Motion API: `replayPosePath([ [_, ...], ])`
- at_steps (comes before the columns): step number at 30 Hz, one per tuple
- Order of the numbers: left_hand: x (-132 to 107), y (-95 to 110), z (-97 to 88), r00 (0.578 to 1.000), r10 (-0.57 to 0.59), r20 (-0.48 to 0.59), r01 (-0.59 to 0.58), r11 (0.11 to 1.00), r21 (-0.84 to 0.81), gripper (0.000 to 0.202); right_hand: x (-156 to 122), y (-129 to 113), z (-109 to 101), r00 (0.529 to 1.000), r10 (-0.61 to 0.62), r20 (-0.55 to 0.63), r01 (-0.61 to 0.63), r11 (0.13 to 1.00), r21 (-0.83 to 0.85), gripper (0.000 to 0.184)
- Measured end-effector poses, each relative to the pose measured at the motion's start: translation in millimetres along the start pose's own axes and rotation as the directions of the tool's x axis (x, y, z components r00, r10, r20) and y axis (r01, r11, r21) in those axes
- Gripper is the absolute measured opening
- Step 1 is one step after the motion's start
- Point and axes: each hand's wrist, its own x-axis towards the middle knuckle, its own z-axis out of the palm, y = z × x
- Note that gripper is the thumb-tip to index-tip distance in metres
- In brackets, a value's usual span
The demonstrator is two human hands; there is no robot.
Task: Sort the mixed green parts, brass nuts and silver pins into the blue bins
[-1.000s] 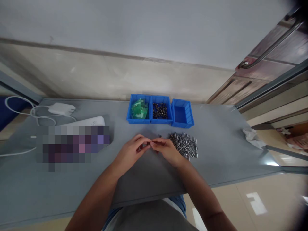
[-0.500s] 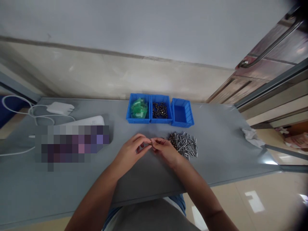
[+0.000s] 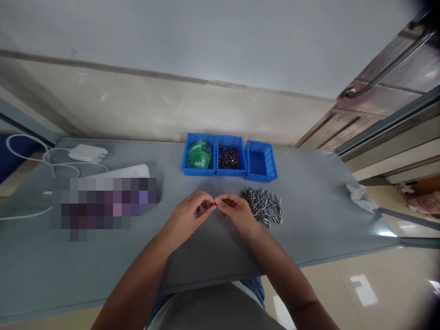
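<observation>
My left hand (image 3: 187, 214) and my right hand (image 3: 237, 211) meet fingertip to fingertip over the grey table (image 3: 309, 229), both pinched on one small dark metal part (image 3: 213, 204) held between them. A loose heap of silver pins (image 3: 264, 207) lies just right of my right hand. Behind the hands stand three blue bins in a row: one with green pieces (image 3: 198, 156), one with small dark parts (image 3: 228, 157), and one that looks bare inside (image 3: 260, 162).
A white charger block (image 3: 88, 153) with its white cable (image 3: 27, 156) lies at the back left, beside a white flat device (image 3: 130, 171). A crumpled white cloth (image 3: 359, 195) sits near the table's right edge. A door with a metal handle (image 3: 388, 64) stands at right.
Both hands have stayed joined at the same spot. The fingers have shifted slightly around the small part, and the pinch now sits a touch higher.
</observation>
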Motion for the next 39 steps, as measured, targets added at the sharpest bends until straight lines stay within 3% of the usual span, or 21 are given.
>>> replayPosePath([
  [8, 1.1, -7.2, -0.7, 0.993, -0.116, 0.019, 0.117, 0.989, -0.087, 0.013, -8.8, -3.6, 2.3, 0.951, -0.306, -0.041, 0.282, 0.915, -0.289, 0.014],
  [13, 1.6, -9.8, -0.2, 0.990, -0.130, 0.057, 0.136, 0.984, -0.117, 0.014, -11.7, -5.1, 3.5, 0.907, -0.420, -0.028, 0.369, 0.825, -0.429, 0.011],
  [17, 1.8, -8.1, 0.1, 0.991, -0.132, 0.013, 0.132, 0.987, -0.086, 0.013, -10.8, -6.7, 2.4, 0.923, -0.382, -0.051, 0.333, 0.858, -0.392, 0.011],
  [24, 0.9, -2.5, -1.7, 0.997, -0.061, -0.038, 0.062, 0.998, 0.014, 0.012, -3.2, 0.6, -0.5, 0.989, -0.145, 0.002, 0.144, 0.977, -0.155, 0.014],
  [27, 0.3, -1.1, -3.8, 0.997, -0.054, -0.048, 0.054, 0.999, 0.000, 0.012, -9.3, -9.0, 0.3, 0.983, -0.175, -0.062, 0.161, 0.968, -0.191, 0.015],
  [29, 0.1, -0.6, -5.0, 0.997, -0.065, -0.040, 0.065, 0.998, -0.011, 0.012, -16.4, -26.0, 0.9, 0.935, -0.304, -0.180, 0.253, 0.932, -0.259, 0.015],
  [31, -0.1, -0.3, -5.7, 0.997, -0.073, -0.023, 0.073, 0.997, -0.017, 0.011, -20.5, -47.9, 0.1, 0.831, -0.478, -0.285, 0.367, 0.856, -0.365, 0.015],
  [33, -0.4, -0.4, -5.9, 0.997, -0.074, -0.014, 0.073, 0.997, -0.021, 0.011, -17.3, -67.2, -3.1, 0.715, -0.621, -0.322, 0.428, 0.752, -0.501, 0.017],
  [35, -0.8, -0.9, -5.8, 0.998, -0.067, -0.014, 0.067, 0.997, -0.028, 0.012, -7.2, -75.7, -8.9, 0.646, -0.701, -0.300, 0.400, 0.647, -0.649, 0.023],
  [37, -1.2, -1.4, -5.8, 0.998, -0.059, -0.012, 0.058, 0.998, -0.031, 0.013, 3.9, -69.8, -16.1, 0.663, -0.704, -0.256, 0.295, 0.559, -0.775, 0.033],
  [39, -1.6, -1.5, -6.0, 0.998, -0.055, -0.008, 0.055, 0.998, -0.023, 0.013, 10.3, -52.9, -22.5, 0.764, -0.620, -0.179, 0.178, 0.469, -0.865, 0.033],
])
